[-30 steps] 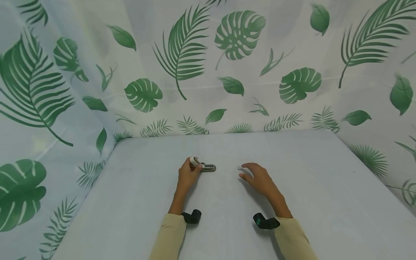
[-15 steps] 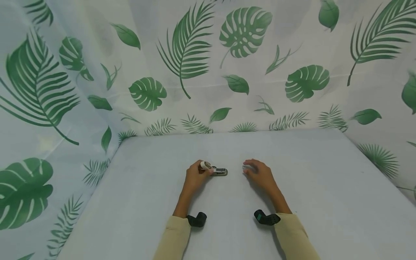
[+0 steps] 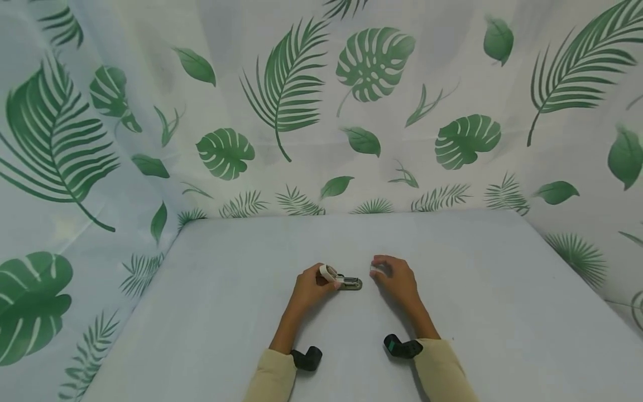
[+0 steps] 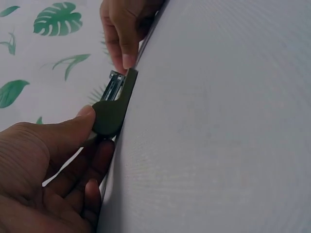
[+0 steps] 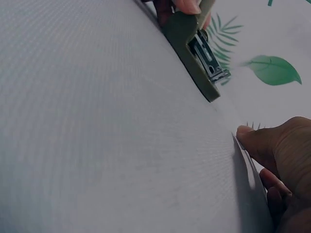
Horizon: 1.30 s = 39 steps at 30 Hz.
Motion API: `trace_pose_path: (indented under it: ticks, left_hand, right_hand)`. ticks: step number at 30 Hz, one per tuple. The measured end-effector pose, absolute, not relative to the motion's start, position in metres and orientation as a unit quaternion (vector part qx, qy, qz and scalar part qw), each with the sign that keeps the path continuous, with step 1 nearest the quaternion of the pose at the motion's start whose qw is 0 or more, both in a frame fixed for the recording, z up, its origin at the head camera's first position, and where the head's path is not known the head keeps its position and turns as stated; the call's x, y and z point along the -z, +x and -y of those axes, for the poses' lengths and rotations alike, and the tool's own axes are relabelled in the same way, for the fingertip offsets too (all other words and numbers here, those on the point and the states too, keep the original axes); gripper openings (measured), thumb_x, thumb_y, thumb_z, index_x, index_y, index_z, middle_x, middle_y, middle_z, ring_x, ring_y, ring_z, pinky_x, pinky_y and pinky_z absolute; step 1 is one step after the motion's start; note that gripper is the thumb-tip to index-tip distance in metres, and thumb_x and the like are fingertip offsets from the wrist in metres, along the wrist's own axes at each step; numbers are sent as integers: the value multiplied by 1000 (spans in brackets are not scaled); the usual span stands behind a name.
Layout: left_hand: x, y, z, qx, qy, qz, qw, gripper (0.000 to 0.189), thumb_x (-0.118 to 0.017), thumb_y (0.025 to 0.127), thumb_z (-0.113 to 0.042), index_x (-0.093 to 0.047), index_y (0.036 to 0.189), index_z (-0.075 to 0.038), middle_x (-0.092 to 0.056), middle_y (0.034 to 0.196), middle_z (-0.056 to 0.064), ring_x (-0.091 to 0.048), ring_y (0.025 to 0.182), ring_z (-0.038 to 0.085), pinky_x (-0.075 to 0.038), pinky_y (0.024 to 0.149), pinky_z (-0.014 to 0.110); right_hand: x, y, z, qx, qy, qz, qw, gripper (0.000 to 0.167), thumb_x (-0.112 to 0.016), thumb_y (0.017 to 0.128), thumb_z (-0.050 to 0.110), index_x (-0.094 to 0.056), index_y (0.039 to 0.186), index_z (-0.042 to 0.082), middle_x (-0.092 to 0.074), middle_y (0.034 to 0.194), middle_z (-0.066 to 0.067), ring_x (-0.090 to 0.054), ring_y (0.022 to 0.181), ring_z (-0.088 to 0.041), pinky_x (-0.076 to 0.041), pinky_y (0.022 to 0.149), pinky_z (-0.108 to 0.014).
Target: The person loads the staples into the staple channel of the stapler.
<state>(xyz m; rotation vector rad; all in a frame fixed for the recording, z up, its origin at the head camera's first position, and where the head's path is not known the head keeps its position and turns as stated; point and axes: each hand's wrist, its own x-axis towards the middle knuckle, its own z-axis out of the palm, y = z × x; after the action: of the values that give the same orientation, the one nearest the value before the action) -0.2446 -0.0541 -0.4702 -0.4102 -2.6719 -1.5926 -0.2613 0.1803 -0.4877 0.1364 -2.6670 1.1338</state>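
A small stapler (image 3: pixel 350 283) with a dark green base lies on the white table, its pale lid (image 3: pixel 328 273) swung up and its metal staple channel (image 5: pixel 208 56) exposed. My left hand (image 3: pixel 308 288) grips the hinge end; in the left wrist view, the thumb presses on the stapler's rounded side (image 4: pixel 109 118). Just right of the stapler's free end, my right hand (image 3: pixel 400 281) pinches a small silvery-white piece between thumb and fingers. That piece is mostly hidden, and its kind is too small to tell. A gap separates the right fingertips from the stapler.
The white table (image 3: pixel 201 312) spreads around both hands. Behind it and along both sides hang curtains (image 3: pixel 301 184) printed with green leaves. Each wrist carries a black camera, the left camera (image 3: pixel 307 358) and the right camera (image 3: pixel 403 346).
My left hand has shifted right with the stapler, bringing it closer to the right hand. The right fingers have closed more around the small piece. The head view has moved slightly.
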Motion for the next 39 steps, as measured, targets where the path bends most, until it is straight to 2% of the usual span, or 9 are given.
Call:
trace_pose_path:
  ticks: [6, 16, 23, 33, 39]
  left_hand:
    - [479, -239, 54, 495, -127, 859, -1, 29, -79, 82, -19, -68, 106, -6, -72, 99, 9, -67, 86, 16, -52, 75, 25]
    - [484, -239, 49, 499, -121, 858, 7, 29, -80, 81, -19, -68, 104, -6, -72, 97, 8, -67, 86, 17, -52, 75, 27]
    - [486, -239, 44, 500, -111, 859, 17, 30, -81, 80, -21, -70, 104, -6, -72, 93, 7, -63, 81, 13, -50, 71, 25]
    - [479, -243, 48, 488, -101, 866, 27, 31, -82, 79, -23, -70, 103, -8, -73, 95, 7, -63, 82, 13, -49, 73, 28]
    - [474, -245, 49, 491, -102, 865, 26, 30, -82, 80, -23, -71, 104, -8, -73, 96, 7, -65, 84, 15, -51, 75, 30]
  right_hand:
    - [494, -255, -175, -372, 35, 920, 120, 18, -75, 85, 12, -71, 102, 6, -67, 125, -13, -53, 129, -35, -36, 109, -53]
    - [493, -253, -176, -354, 20, 926, 128, 18, -74, 85, 10, -72, 103, 6, -67, 125, -12, -55, 127, -35, -38, 107, -52]
    - [492, -252, -179, -356, 18, 925, 134, 17, -74, 86, 11, -72, 102, 5, -67, 125, -12, -53, 127, -35, -36, 107, -54]
    - [487, -256, -171, -360, 22, 916, 174, 10, -74, 85, 9, -73, 94, 4, -70, 118, -13, -58, 121, -37, -41, 100, -54]
    - [483, -259, -173, -397, 11, 907, 143, 18, -71, 90, 14, -70, 103, 2, -70, 117, -15, -58, 120, -35, -43, 100, -51]
